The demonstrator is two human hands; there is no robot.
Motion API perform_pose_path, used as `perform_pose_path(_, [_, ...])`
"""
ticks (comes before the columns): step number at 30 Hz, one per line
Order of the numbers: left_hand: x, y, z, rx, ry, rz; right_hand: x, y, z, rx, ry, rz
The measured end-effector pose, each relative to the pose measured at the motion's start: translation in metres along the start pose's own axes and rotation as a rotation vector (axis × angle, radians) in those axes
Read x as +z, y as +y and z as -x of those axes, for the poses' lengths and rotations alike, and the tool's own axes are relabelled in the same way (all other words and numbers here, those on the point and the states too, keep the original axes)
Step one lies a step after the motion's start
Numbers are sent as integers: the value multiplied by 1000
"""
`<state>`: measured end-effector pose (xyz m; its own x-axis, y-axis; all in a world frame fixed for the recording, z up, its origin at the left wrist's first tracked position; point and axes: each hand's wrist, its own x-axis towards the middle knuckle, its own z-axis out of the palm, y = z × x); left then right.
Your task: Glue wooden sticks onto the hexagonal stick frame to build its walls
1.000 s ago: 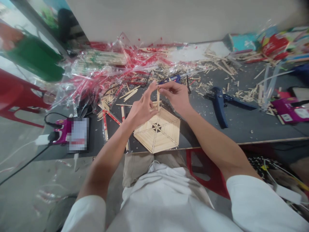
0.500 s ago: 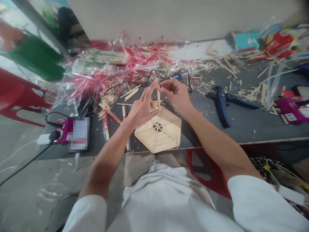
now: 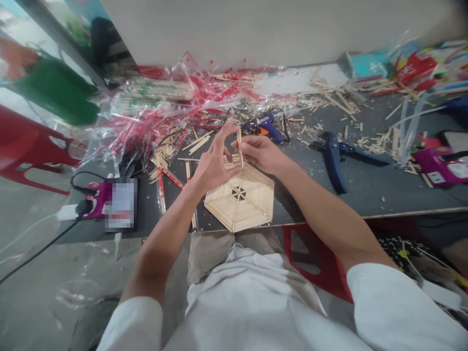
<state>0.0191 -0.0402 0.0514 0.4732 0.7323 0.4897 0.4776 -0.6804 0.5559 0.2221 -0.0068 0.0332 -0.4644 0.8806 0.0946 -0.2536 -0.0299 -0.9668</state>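
The hexagon (image 3: 254,201) on the worktop (image 3: 369,195) is filled round its centre; at its far edge, an unlaid stick (image 3: 240,140) is pinched endwise by the left hand (image 3: 212,169); the right hand's (image 3: 265,153) grip cannot be told.

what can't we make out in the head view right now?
Stick strip: head view, too small to count its layers; right hand is close against it.
Hexagonal stick panel: head view, upper-left part hidden by left hand.
Device screen: head view, pixelated, unreadable.
Blue object: head view, cut off by right edge.
Green object: head view, blurred, can't identify it.
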Motion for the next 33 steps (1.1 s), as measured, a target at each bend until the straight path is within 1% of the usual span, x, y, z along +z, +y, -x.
perform_pose_path(5, [-1,1,0,-14,-36,-40,-1,1,-1,-6,-1,-4])
perform_pose_path(9, [0,-2,0,-26,-24,-53,-2,1,-2,-6,14,1])
perform_pose_path(14, [-1,-3,0,4,0,-46,1,-2,-1,-8,22,4])
perform_pose_path(21, [1,-8,0,3,-56,-93,2,-4,0,-7,32,38])
perform_pose_path(29, [-4,0,-3,8,15,-66,2,-4,-1,-6,17,35])
perform_pose_path(33, [-4,0,-3,-8,31,-62,2,-2,-1,-19,11,51])
